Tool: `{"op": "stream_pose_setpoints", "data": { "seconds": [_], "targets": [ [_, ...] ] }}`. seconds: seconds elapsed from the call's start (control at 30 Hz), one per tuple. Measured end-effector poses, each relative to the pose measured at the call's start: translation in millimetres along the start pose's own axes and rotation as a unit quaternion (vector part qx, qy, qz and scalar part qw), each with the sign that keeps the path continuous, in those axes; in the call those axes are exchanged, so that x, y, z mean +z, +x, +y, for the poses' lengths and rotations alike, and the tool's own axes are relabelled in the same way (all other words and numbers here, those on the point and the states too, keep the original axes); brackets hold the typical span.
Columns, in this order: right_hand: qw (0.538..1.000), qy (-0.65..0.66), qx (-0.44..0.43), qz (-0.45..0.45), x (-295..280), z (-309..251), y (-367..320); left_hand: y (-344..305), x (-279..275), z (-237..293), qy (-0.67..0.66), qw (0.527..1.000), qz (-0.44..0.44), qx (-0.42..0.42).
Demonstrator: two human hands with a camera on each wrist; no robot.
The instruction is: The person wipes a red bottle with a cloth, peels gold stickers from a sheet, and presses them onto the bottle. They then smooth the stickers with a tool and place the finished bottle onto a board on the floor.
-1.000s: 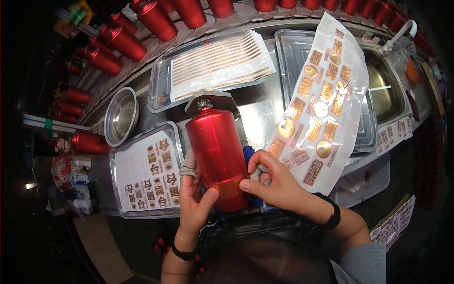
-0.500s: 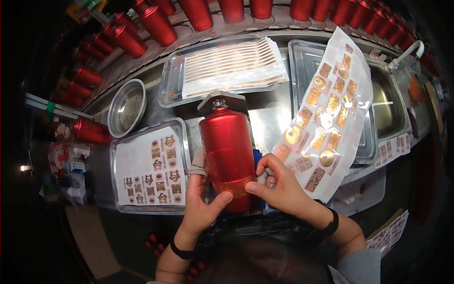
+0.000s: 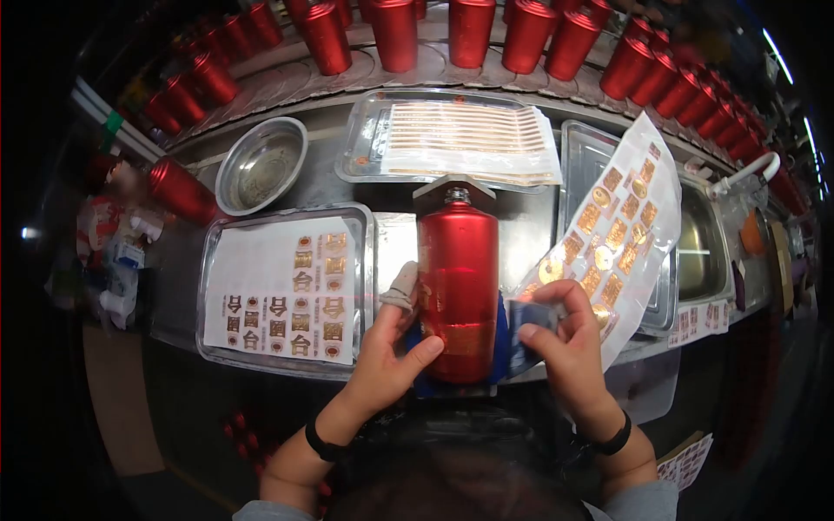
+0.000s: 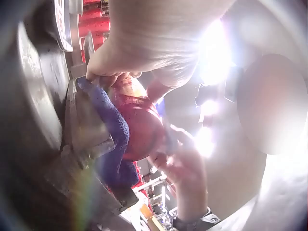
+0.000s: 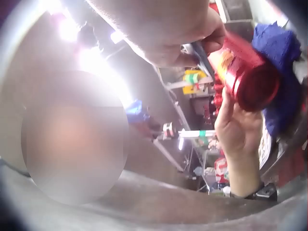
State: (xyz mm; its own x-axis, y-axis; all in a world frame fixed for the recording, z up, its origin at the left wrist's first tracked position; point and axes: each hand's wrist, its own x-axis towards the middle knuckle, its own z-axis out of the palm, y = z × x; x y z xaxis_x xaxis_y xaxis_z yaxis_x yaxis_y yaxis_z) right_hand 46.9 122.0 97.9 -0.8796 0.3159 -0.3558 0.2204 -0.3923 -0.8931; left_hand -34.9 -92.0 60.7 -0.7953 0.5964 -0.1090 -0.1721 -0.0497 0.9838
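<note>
A red metal bottle [image 3: 458, 278] lies on a blue cloth [image 3: 501, 347] on the steel counter, neck pointing away, with a gold label [image 3: 460, 339] near its base. My left hand [image 3: 407, 334] grips the bottle's lower left side, thumb across its front; one finger wears a cloth wrap. My right hand [image 3: 537, 317] is just right of the bottle and pinches a small flat blue piece [image 3: 528, 314]. In the left wrist view the bottle's base [image 4: 139, 134] rests on the cloth [image 4: 113, 139]. The right wrist view shows the bottle [image 5: 250, 77] held by the left hand [image 5: 236, 125].
A clear sheet of gold stickers [image 3: 621, 230] drapes over a tray at right. A tray with a printed sticker sheet [image 3: 287, 291] sits at left, a tray of gold strips [image 3: 465, 135] behind, beside a steel bowl [image 3: 261, 165]. Red bottles [image 3: 469, 30] line the back. A sink [image 3: 705, 252] is far right.
My right hand has left the bottle's label and moved slightly right, now pinching the blue piece. The left hand stays on the bottle. The head view has shifted.
</note>
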Motion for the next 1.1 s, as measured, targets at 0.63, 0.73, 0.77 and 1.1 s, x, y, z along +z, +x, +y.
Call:
{"op": "stream_pose_setpoints", "data": {
  "seconds": [0.63, 0.73, 0.77, 1.1],
  "targets": [
    [0.961, -0.238, -0.131, 0.046, 5.7, 23.4, -0.6, 4.4, 10.2, -3.2, -0.029, 0.998, 0.051, 0.020],
    [0.897, -0.367, -0.232, 0.083, -1.5, 13.2, 0.8, 3.1, 7.3, -4.9, -0.021, 0.997, 0.058, 0.037],
    [0.878, -0.368, -0.299, 0.072, 7.0, 12.2, -8.5, 3.1, 7.7, -5.4, -0.025, 0.998, 0.054, 0.035],
    [0.820, -0.410, -0.349, -0.193, 50.9, -16.5, -14.0, 2.6, -2.3, -17.5, -0.074, 0.996, 0.024, 0.043]
  ]
}}
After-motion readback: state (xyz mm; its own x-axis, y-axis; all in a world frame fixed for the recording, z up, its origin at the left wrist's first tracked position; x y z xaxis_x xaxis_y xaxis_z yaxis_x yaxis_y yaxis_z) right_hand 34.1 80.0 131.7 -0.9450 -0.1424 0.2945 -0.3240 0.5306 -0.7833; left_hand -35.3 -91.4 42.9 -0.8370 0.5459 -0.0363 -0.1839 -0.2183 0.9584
